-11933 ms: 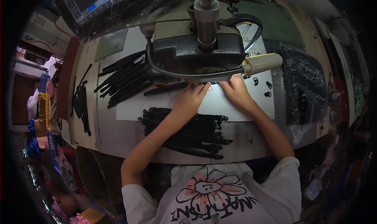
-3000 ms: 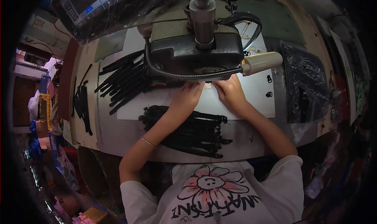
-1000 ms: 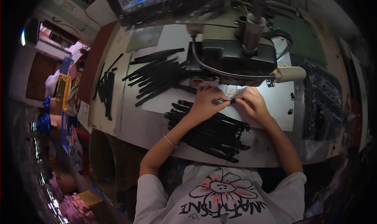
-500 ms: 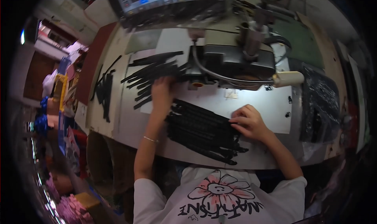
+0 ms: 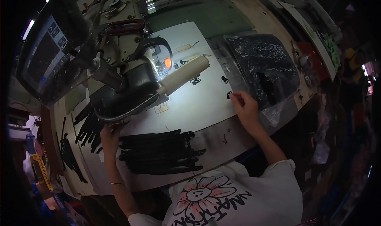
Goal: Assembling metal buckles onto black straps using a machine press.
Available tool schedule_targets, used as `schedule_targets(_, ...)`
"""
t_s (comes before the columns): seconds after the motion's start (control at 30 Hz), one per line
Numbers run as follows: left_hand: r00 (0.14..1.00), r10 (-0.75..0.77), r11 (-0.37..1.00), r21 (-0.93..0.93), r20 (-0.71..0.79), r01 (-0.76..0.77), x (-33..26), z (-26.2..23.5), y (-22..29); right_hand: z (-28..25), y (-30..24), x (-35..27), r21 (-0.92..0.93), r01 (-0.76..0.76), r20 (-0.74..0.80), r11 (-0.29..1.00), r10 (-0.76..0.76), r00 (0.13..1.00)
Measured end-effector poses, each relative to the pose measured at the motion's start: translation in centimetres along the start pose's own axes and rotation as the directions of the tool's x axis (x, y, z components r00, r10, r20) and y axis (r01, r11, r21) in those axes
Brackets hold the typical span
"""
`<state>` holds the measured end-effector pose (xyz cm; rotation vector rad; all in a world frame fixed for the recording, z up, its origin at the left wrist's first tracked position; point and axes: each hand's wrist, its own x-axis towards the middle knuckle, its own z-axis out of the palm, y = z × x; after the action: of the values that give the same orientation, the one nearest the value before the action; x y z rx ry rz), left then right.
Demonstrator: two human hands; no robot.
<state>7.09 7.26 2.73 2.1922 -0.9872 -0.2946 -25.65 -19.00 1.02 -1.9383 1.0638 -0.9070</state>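
Toward the right edge of the counter (image 5: 216,146), on the border of the white sheet (image 5: 186,113), lies the small black buckle (image 5: 229,95), right at the fingertips of the right hand (image 5: 246,107)! It sits just left of those fingertips and farther from the counter's near edge than the palm; whether they touch, nobody can tell from up here. The fingers are bent, thumb close by, and any grip is impossible to confirm. Its long axis? Too small to call. A second buckle (image 5: 225,79) lies beyond it, toward the far edge.

Across at the counter's left side, well apart from that buckle, the left hand (image 5: 110,136) is at the loose black strips (image 5: 88,127), beside the machine head (image 5: 139,79). Those strips slant down toward the near left corner; the fingers are partly hidden, their hold unclear. Between the hands, along the near edge, a strip bundle (image 5: 158,152) runs left to right.
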Motion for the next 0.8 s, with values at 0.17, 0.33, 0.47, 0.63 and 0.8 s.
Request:
schedule_targets(0.17, 0.944, 0.131, 0.987, -0.133, 0.303, -0.094, 0.7, 4.0, 6.9, -1.0, 0.4, 1.4, -0.214, -0.055, 0.061, 0.975, 0.07, 0.996)
schedule_targets(0.33, 0.876, 0.236, 0.966, -0.198, 0.421, -0.165, 0.9, 7.1, 7.6, 0.9, 1.4, 1.8, -0.376, 0.261, 0.092, 0.889, -0.244, 0.965)
schedule_targets(0.47, 0.889, 0.397, 0.908, -0.235, 0.228, -0.346, 0.5, 8.4, 9.5, 0.9, -0.1, 2.1, 0.135, -0.145, 0.341, 0.98, 0.091, 0.936)
schedule_targets(0.63, 0.938, 0.276, 0.875, -0.459, 0.208, -0.156, -0.4, 11.0, 12.3, 3.2, -3.2, 1.5, 0.466, -0.438, 0.634, 0.769, 0.055, 0.771)
schedule_targets(0.8, 0.945, 0.091, 0.8, -0.588, 0.313, 0.117, -0.6, 10.8, 12.5, 5.4, -4.2, 0.9, 0.554, -0.463, 0.684, 0.692, -0.061, 0.726)
